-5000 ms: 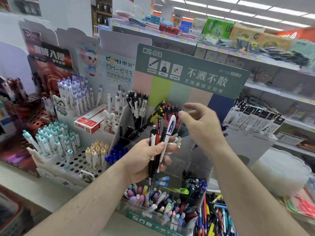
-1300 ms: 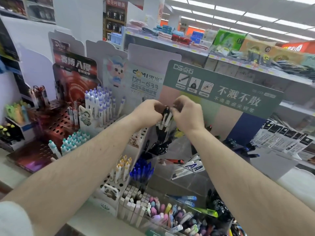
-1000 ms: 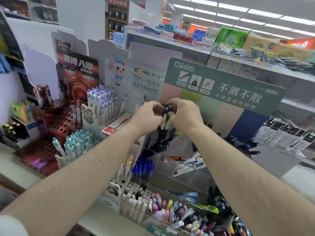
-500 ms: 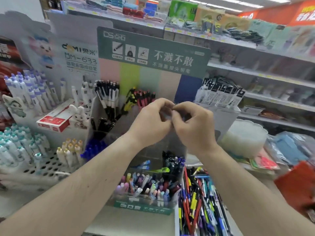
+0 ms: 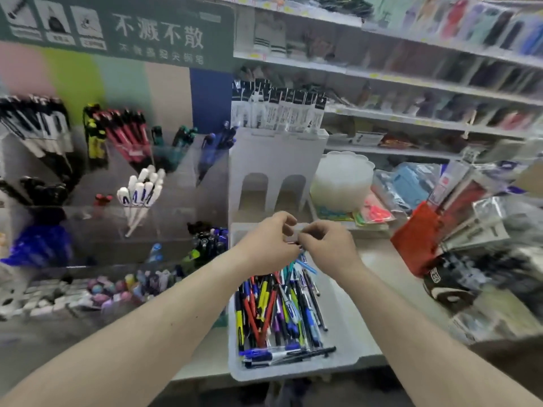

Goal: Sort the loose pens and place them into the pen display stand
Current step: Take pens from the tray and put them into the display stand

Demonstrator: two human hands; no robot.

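The tiered clear-plastic pen display stand [image 5: 123, 183], headed by a dark green signboard with white characters [image 5: 117, 27], is now seen at the left of the view; half a second ago it filled the centre behind the hands. Its compartments are seen to hold black-and-white pens [image 5: 38, 124], red pens [image 5: 126, 133], white pens with blue lettering [image 5: 141, 189] and blue pens [image 5: 38, 245], standing tilted. The shallow white plastic tray [image 5: 346, 327], earlier only glimpsed at the bottom edge, is now shown whole on the counter just right of the stand, and the loose mixed-colour pens [image 5: 276, 312] are piled lengthwise in it. A white cardboard holder with two arched openings [image 5: 276, 160] is seen behind the tray.

Both forearms are extended forward, converging above the far end of the tray. The left hand [image 5: 270, 245] and the right hand [image 5: 329, 248] are held close together, knuckles up, as they were half a second ago. The fingers of each are curled and the fingertips meet between the hands; something small appears pinched there, but blur prevents it from being made out, so what is gripped cannot be told. A light blue pen [image 5: 305, 265] is seen just beneath the right hand, lying on the pile.
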